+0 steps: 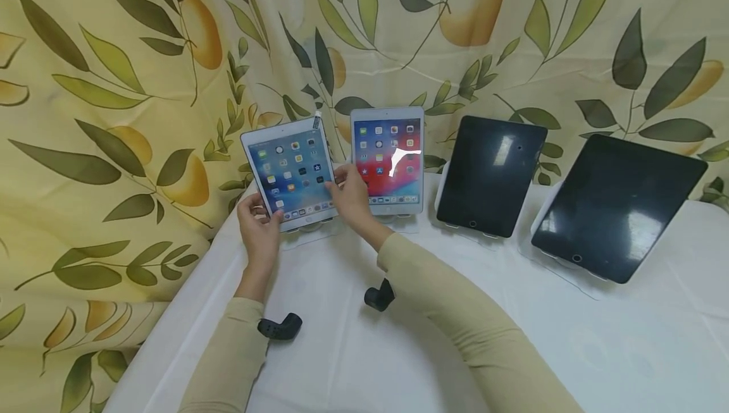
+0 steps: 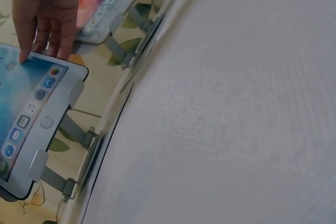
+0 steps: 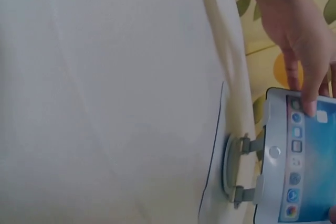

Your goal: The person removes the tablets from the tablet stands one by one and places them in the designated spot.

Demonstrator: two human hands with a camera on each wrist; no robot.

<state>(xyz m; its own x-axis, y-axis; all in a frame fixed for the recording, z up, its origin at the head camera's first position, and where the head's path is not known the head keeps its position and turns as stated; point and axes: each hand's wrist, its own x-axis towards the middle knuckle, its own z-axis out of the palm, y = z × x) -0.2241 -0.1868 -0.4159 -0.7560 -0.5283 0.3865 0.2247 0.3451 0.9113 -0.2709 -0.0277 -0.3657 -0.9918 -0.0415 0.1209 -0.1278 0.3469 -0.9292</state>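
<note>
Both hands hold a white tablet at the left, its lit screen showing blue wallpaper and app icons. It leans back on a stand with two lower hooks. My left hand grips the lower left edge, thumb over the front and fingers behind. On the opposite edge, my right hand pinches the tablet with its thumb on the screen side. The left wrist view shows the right hand at that edge; the right wrist view shows the left hand across the tablet. A small label sticks at the top right corner.
Right beside it stands a second white tablet with a lit red and blue screen. Further right, two dark-screened tablets, a smaller one and a larger one, lean on stands. A white cloth covers the table before a leaf-patterned curtain.
</note>
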